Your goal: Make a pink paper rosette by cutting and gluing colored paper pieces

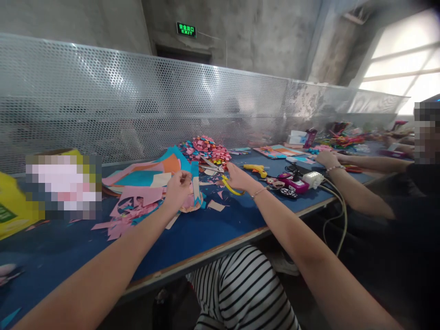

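Pink paper scraps (125, 215) lay well left of the yellow glue gun (255, 170). Between them, the left hand (178, 185) had its fingers nearly together beside the paper strips (196, 185); whether they gripped these could not be told. Just left of the glue gun, the right hand (239, 178) had fingers curled around the yellow-handled scissors (231, 187), blades beyond the fingertips. A crumpled paper pile (209, 150) lay behind, left of the gun.

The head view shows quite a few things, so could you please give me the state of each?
Exit sign: lit green.
Scissors: in the right hand, blades apparently parted.
Glue gun: lying down.
Paper sheets: overlapping, stacked.
Colored scraps: heaped.
Perforated screen: upright.
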Motion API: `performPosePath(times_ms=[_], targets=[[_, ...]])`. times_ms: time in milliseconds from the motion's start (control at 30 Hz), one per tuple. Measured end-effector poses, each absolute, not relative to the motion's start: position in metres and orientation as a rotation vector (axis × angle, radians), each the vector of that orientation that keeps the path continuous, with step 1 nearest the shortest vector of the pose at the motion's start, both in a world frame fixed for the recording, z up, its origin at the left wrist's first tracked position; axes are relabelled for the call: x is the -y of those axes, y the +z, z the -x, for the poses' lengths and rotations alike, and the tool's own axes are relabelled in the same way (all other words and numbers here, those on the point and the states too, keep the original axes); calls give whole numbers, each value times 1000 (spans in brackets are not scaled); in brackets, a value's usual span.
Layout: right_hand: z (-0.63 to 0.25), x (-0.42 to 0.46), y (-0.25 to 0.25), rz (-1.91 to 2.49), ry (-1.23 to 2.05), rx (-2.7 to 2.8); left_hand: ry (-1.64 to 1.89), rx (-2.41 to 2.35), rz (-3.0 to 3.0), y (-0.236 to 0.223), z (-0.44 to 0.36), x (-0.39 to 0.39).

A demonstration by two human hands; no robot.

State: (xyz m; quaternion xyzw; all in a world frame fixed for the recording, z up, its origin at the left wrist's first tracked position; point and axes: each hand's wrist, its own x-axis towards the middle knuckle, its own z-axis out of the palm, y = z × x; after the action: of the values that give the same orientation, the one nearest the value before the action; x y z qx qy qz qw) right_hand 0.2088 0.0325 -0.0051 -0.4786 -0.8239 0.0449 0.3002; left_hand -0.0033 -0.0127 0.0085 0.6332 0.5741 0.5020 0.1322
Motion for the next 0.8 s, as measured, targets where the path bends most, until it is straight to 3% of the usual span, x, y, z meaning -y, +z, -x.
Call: performPosePath(times_ms=[800], targets=[[-206, -20, 8, 1231, 63, 2383, 1316, -1624, -2055, 15, 1, 21]])
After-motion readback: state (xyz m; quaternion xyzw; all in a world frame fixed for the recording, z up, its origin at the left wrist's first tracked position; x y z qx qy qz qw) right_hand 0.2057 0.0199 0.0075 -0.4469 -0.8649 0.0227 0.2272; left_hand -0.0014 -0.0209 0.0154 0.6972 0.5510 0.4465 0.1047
